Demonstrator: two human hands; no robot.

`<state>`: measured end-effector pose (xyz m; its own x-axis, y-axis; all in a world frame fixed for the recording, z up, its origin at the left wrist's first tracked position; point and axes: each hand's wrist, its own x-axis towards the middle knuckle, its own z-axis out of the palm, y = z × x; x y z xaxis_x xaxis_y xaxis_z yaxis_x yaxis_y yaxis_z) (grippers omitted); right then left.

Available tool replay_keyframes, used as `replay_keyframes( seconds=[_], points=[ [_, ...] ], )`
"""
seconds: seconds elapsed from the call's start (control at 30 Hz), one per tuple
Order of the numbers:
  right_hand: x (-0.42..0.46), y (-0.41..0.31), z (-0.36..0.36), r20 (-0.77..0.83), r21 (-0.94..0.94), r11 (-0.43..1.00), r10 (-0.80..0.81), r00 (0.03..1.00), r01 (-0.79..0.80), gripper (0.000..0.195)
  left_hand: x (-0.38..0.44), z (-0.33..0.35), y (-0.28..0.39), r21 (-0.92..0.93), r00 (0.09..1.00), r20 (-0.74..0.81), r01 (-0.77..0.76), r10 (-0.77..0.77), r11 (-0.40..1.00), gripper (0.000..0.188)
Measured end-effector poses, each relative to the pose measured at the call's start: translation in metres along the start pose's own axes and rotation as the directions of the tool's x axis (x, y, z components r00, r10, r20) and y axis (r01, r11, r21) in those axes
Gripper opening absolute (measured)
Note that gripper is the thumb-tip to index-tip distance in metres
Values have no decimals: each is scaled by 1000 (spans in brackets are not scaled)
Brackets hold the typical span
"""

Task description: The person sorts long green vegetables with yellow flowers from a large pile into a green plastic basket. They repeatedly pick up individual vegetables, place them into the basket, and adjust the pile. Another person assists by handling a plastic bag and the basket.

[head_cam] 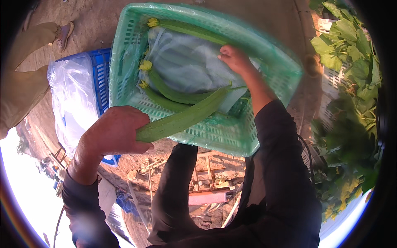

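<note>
My left hand is wrapped around one end of a long green luffa gourd. This gourd slants over the near rim of a green plastic crate lined with clear film, its thin stem pointing right. My right hand is inside the crate, fingers curled, beside the stem end of a far luffa gourd; whether it pinches anything is unclear. A translucent white sheet covers other gourds in the middle. Two luffa gourds with yellow blossoms, one of them a curved gourd, lie along the near side.
A blue plastic crate holding a clear plastic bag stands left of the green one. Beyond it is another person's trouser leg. Large leafy plants spill over white crates at right. Wooden frames lie on the ground below.
</note>
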<state>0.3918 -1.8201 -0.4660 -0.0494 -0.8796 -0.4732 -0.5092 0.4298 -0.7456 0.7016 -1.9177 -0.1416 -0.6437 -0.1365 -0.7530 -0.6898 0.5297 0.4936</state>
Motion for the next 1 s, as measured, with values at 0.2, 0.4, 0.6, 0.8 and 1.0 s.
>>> replay_keyframes(
  seconds=[0.2,0.4,0.6,0.8,1.0],
  points=[
    [-45,-41,-37,296,688,724,-339,893,47,62,6,-41,-11,-221,982,180,100,-61,970,42],
    [-117,-98,-59,408,480,877,-219,887,-4,65,26,-52,-34,-394,961,234,231,-146,890,42],
    [-141,-73,-52,244,611,765,63,968,-204,66,44,-34,-40,132,754,-656,63,39,989,61],
    [-125,-58,-57,227,600,741,205,952,-302,65,12,24,-7,-254,711,-685,-26,-160,967,58],
    [-110,-27,-66,297,593,709,248,922,-382,63,8,105,-25,-353,858,-471,30,-205,935,49]
  ],
)
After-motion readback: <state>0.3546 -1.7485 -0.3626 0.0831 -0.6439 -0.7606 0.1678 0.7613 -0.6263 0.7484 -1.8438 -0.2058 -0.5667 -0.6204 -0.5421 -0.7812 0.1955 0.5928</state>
